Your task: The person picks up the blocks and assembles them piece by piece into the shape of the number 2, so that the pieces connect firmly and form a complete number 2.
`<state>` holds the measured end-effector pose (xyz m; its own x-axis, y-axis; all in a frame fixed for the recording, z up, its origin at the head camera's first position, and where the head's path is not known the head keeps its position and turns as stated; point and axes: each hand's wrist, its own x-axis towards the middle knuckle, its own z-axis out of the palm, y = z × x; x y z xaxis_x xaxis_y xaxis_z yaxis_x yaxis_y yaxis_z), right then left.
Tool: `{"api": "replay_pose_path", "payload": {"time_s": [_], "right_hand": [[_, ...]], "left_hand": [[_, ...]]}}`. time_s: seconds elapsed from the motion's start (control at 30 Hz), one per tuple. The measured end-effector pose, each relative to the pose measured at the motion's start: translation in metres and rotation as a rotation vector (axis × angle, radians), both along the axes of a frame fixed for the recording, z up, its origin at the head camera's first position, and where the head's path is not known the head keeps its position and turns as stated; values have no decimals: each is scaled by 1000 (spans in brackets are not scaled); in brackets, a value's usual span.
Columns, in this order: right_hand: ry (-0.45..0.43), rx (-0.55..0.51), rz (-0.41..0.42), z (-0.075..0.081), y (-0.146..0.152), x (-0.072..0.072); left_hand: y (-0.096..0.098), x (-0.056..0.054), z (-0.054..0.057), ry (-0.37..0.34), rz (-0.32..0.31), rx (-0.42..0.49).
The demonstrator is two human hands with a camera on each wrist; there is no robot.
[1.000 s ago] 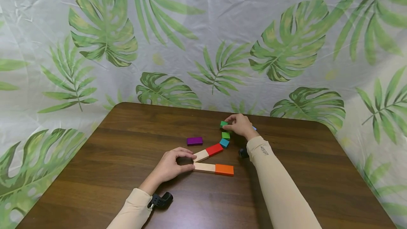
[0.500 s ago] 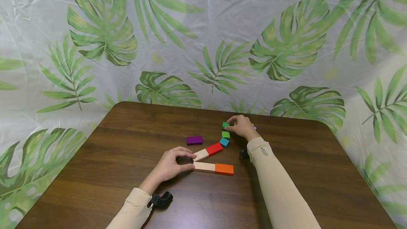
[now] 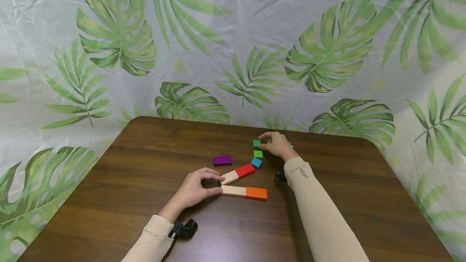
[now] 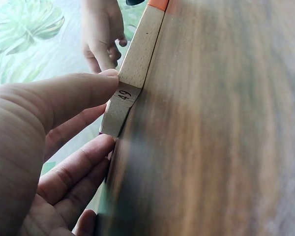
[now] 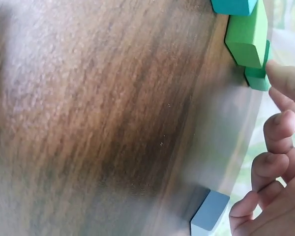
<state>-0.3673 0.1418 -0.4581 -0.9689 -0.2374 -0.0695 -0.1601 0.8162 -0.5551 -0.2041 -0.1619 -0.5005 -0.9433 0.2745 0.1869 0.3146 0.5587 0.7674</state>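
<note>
My left hand (image 3: 194, 189) holds the meeting ends of two plain wooden blocks, thumb against the lower block (image 3: 234, 191) and a fingertip on the slanted one (image 3: 230, 177). The number 49 shows on an end face in the left wrist view, beside the thumb. An orange block (image 3: 256, 193) and a red block (image 3: 245, 170) continue the two lines. My right hand (image 3: 275, 144) has thumb and index fingertip at the right edge of a dark green block (image 3: 256, 144). A light green block (image 3: 258, 155) and a blue block (image 3: 256, 163) stand just nearer.
A purple block (image 3: 222, 160) lies apart, left of the row. A grey-blue block (image 5: 210, 209) sits by the right hand, mostly hidden behind it in the head view. The wooden table (image 3: 153, 153) ends at a leaf-print cloth (image 3: 262, 31).
The dark green block shifts slightly right, then a little left again, with my right fingers at it. My left hand and the other blocks stay put.
</note>
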Motion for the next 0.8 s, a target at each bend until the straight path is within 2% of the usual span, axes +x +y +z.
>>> {"api": "replay_pose_path", "payload": {"time_s": [0.2, 0.8], "right_hand": [[-11, -8, 2, -2, 1, -1], [-15, -44, 98, -6, -2, -3]], "left_hand": [[-1, 0, -1, -1, 2, 0], [-1, 0, -2, 24, -5, -1]]}}
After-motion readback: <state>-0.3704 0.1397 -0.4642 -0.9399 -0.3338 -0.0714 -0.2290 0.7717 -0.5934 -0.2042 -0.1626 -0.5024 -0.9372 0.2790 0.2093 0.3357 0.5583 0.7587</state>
